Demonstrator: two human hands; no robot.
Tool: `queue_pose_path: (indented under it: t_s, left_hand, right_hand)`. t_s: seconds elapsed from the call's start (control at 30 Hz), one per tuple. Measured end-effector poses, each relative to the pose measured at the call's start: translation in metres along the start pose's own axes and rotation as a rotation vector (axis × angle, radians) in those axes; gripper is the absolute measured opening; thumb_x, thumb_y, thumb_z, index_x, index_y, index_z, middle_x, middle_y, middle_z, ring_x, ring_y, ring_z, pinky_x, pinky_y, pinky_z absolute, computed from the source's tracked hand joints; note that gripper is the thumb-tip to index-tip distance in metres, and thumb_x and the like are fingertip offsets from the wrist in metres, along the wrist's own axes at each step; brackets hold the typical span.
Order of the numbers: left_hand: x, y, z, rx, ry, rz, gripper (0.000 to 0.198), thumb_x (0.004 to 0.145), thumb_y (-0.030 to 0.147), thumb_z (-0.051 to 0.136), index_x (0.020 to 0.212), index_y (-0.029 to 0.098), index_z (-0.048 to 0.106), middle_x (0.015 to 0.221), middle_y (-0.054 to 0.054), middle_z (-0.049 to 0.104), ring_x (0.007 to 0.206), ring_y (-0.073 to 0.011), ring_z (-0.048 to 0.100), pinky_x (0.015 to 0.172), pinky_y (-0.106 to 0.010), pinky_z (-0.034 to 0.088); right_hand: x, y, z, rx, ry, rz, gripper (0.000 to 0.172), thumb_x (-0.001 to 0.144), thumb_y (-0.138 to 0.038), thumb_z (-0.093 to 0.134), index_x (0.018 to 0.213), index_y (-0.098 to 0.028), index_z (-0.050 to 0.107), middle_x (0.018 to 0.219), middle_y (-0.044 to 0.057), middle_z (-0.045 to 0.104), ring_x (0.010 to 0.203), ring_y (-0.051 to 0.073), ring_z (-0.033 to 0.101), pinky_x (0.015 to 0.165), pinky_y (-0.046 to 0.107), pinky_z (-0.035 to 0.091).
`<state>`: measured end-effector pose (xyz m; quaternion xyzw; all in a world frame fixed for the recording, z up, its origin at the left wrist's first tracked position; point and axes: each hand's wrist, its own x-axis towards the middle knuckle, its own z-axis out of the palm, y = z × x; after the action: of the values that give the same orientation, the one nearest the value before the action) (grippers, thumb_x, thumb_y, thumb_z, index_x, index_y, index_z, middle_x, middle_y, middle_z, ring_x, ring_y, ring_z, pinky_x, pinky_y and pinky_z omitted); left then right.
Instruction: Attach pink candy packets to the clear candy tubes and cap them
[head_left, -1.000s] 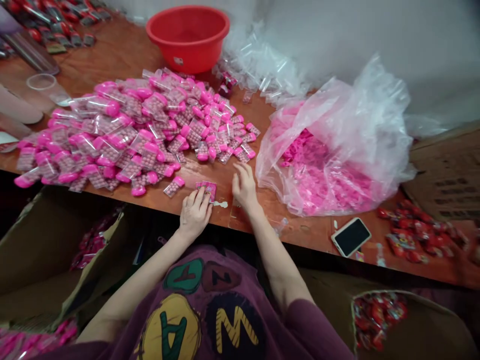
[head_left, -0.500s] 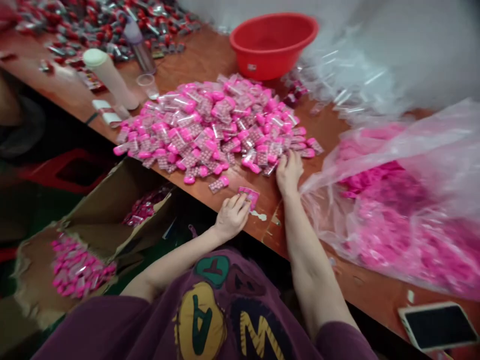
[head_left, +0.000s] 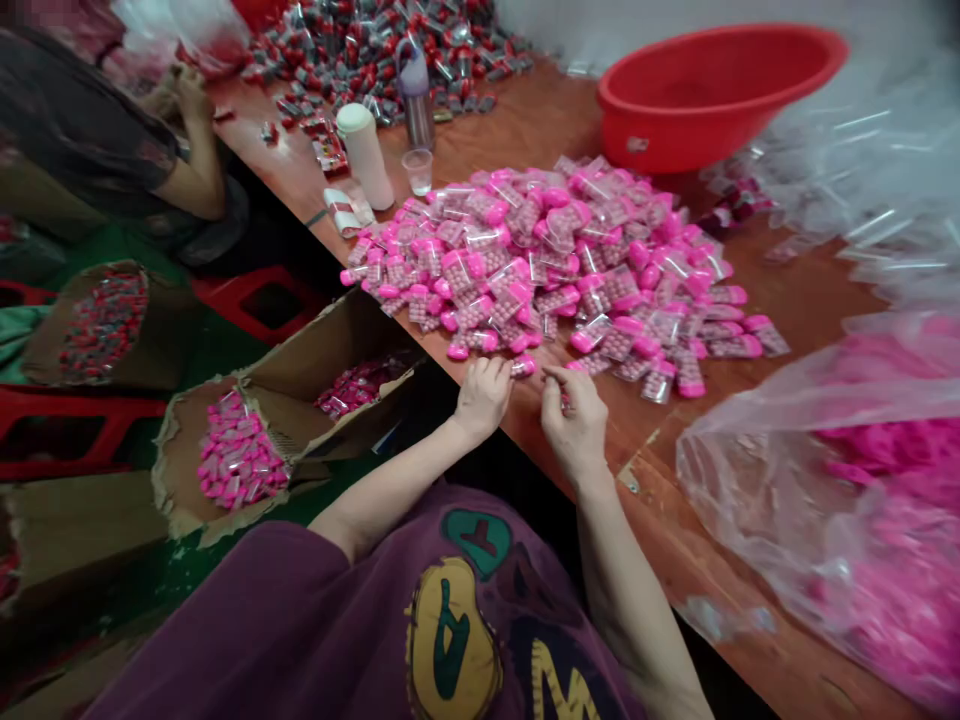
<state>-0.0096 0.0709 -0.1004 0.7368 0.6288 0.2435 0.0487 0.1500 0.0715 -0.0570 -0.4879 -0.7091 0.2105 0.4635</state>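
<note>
My left hand [head_left: 484, 402] is closed at the table's front edge, its fingertips on a small clear bottle [head_left: 523, 367] with a pink cap and pink beads inside. Just right of it, my right hand [head_left: 576, 415] has its fingers curled in with thumb and forefinger pointing at that bottle. Something small and reddish shows inside the right palm, too hidden to name. Right behind both hands spreads a large heap of similar pink-capped bottles [head_left: 517, 240].
A red basin [head_left: 720, 130] stands behind the heap. To the right lies a clear bag of pink pieces [head_left: 900, 580]. A white tumbler [head_left: 365, 155], a plastic cup [head_left: 418, 172] and a steel bottle [head_left: 417, 105] stand at left. Below is an open carton [head_left: 300, 370]. A co-worker [head_left: 90, 140] sits far left.
My right hand has come back from the heap's edge towards my left hand. The pink card under my left fingers is out of sight, and a bottle is there now. The view has swung left.
</note>
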Motion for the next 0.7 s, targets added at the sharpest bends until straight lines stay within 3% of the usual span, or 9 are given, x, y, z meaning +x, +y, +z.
queue_pose_path:
  t_s: [0.1,0.17,0.27,0.37,0.43,0.53,0.6,0.7]
  left_hand:
    - [0.001,-0.001,-0.002,-0.263,0.088,-0.104,0.026,0.106,0.023,0.053,0.114,0.011,0.074,0.11,-0.019,0.078,0.102,-0.0299,0.07,0.095,-0.046,0.054]
    - [0.0,0.002,-0.005,-0.614,0.125,-0.278,0.019,0.104,0.025,0.059,0.108,0.014,0.075,0.105,-0.013,0.078,0.098,-0.0246,0.072,0.092,-0.04,0.056]
    - [-0.002,0.016,-0.014,-1.237,-0.027,-0.598,0.021,0.101,0.035,0.066,0.099,0.017,0.074,0.086,-0.005,0.075,0.071,-0.0139,0.067,0.065,-0.026,0.051]
    - [-0.007,0.036,-0.025,-1.587,-0.209,-0.696,0.027,0.093,0.043,0.077,0.09,0.016,0.073,0.082,-0.004,0.073,0.065,-0.0096,0.062,0.06,-0.022,0.047]
    - [-0.012,0.046,-0.03,-1.631,-0.276,-0.672,0.031,0.09,0.047,0.08,0.089,0.016,0.074,0.08,-0.003,0.072,0.065,-0.0096,0.062,0.061,-0.022,0.047]
    - [-0.022,0.047,-0.028,-1.486,-0.33,-0.581,0.034,0.095,0.051,0.073,0.089,0.017,0.075,0.075,-0.003,0.07,0.063,-0.0113,0.061,0.061,-0.025,0.047]
    - [-0.027,0.042,-0.022,-1.261,-0.267,-0.47,0.031,0.099,0.046,0.067,0.094,0.018,0.076,0.08,-0.005,0.074,0.067,-0.014,0.064,0.066,-0.029,0.051]
    - [-0.032,0.034,-0.012,-0.805,-0.092,-0.15,0.024,0.103,0.031,0.059,0.106,0.017,0.078,0.103,-0.01,0.08,0.093,-0.0219,0.071,0.089,-0.038,0.056]
  right_hand:
    - [-0.006,0.0,0.009,0.114,-0.002,0.172,0.026,0.102,-0.031,0.053,0.114,-0.026,0.075,0.112,0.01,0.081,0.109,0.026,0.076,0.106,0.051,0.059]
    - [-0.011,0.002,0.01,0.213,0.02,0.325,0.029,0.102,-0.038,0.053,0.116,-0.024,0.074,0.114,0.01,0.081,0.101,0.023,0.077,0.101,0.047,0.062]
    - [-0.015,0.002,0.011,0.37,0.069,0.473,0.039,0.1,-0.05,0.059,0.126,-0.023,0.069,0.124,0.01,0.077,0.102,0.021,0.076,0.098,0.042,0.063]
    - [-0.017,-0.005,0.011,0.519,0.043,0.549,0.045,0.095,-0.061,0.067,0.121,-0.025,0.07,0.117,0.006,0.077,0.103,0.019,0.074,0.097,0.037,0.063]
    - [-0.019,-0.007,0.007,0.627,0.015,0.595,0.045,0.091,-0.065,0.071,0.114,-0.026,0.071,0.106,0.003,0.078,0.095,0.017,0.073,0.091,0.035,0.065]
    - [-0.029,0.0,-0.009,0.699,0.048,0.619,0.045,0.088,-0.065,0.073,0.11,-0.027,0.066,0.099,0.002,0.077,0.089,0.017,0.075,0.088,0.036,0.065]
    - [-0.039,0.011,-0.026,0.637,0.132,0.6,0.04,0.09,-0.062,0.07,0.108,-0.028,0.059,0.095,0.0,0.075,0.086,0.017,0.076,0.087,0.036,0.064]
    - [-0.06,0.031,-0.05,0.477,0.244,0.61,0.034,0.09,-0.051,0.07,0.101,-0.029,0.047,0.081,-0.006,0.067,0.07,0.014,0.072,0.074,0.031,0.061]
